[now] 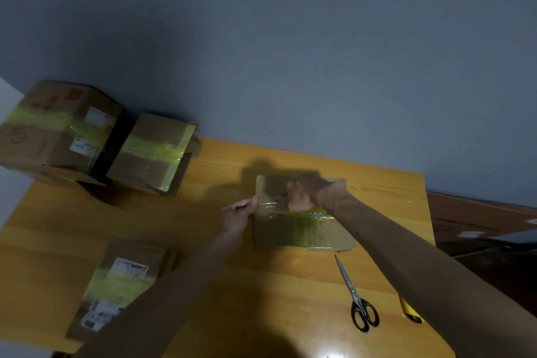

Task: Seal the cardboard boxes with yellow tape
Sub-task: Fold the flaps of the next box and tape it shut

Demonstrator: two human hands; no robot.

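Flat box point(302, 234) sits in the middle of the table point(276, 285) so tape runs straight across the top. Looks like the left hand point(239, 212) pinches the loose tape end point(263, 206) at the box's left edge to anchor it, while the right hand point(303, 193) grips the yellow tape roll point(315, 212). The scissors point(359, 301) lie nearby for cutting.

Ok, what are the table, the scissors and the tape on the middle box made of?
Table: glossy varnished wood, grain and glare visible. Scissors: bright metal blades, black handles, probably plastic. Tape: thin translucent yellow film, likely plastic; the box shows through.
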